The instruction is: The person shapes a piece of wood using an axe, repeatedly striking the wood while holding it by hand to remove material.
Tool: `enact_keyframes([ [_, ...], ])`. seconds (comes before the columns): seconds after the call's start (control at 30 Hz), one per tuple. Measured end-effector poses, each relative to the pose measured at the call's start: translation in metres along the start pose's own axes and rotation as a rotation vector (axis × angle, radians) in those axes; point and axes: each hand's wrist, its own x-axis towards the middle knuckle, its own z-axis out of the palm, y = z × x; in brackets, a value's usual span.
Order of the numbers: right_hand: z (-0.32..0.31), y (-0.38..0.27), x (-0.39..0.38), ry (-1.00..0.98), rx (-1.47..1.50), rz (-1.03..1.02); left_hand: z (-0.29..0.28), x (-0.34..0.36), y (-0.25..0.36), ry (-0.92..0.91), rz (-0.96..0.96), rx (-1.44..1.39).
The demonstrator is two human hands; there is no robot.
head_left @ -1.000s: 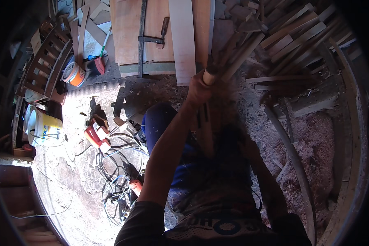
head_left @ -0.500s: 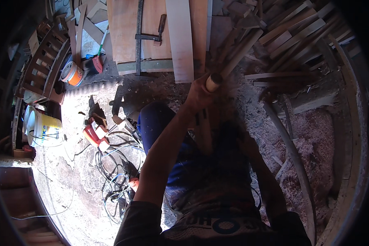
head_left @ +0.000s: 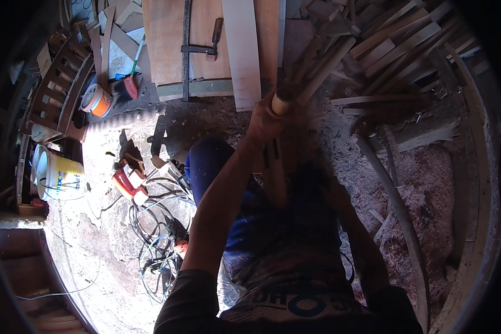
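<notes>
My left hand (head_left: 264, 123) is closed round a thick wooden handle (head_left: 281, 103), whose round end points up toward me. Whatever tool lies below the handle is hidden by the hand. Just under this fist is a wooden piece (head_left: 274, 181) with dark narrow slots, running toward my lap. My right hand (head_left: 336, 193) is low beside my right leg, in deep shadow. Its fingers are too dark to make out, and so is anything they may hold.
Ahead stand wide boards with a bar clamp (head_left: 211, 49). Stacked timber (head_left: 401, 50) fills the far right, and a long curved wooden piece (head_left: 392, 206) lies among shavings. On the left are a red power tool (head_left: 127, 182), tangled cables (head_left: 158, 245) and buckets (head_left: 61, 175).
My left hand and the handle have shifted a little to the left, with the handle's end slightly higher. The right hand stays in about the same place.
</notes>
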Motion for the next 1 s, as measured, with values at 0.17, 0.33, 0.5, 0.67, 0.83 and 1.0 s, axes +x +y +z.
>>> enact_keyframes([
  [0.17,0.004,0.005,0.003,-0.01,-0.009,0.0,-0.002,0.001,-0.005,-0.02,-0.052,0.025],
  [0.33,0.008,0.011,0.006,0.013,-0.017,-0.023,-0.003,0.003,-0.008,-0.014,-0.039,0.052],
  [0.5,0.008,0.012,0.006,0.016,-0.018,-0.031,-0.002,0.003,-0.006,-0.004,-0.036,0.026],
  [0.67,0.01,0.015,0.007,0.002,-0.013,-0.013,0.0,0.01,-0.001,-0.024,-0.063,-0.01],
  [0.83,0.003,0.014,0.006,0.035,0.038,-0.043,0.0,0.009,-0.001,-0.054,-0.026,-0.037],
  [1.0,-0.051,-0.034,-0.008,-0.196,0.82,-0.025,0.002,0.001,-0.006,-0.003,-0.017,0.058],
])
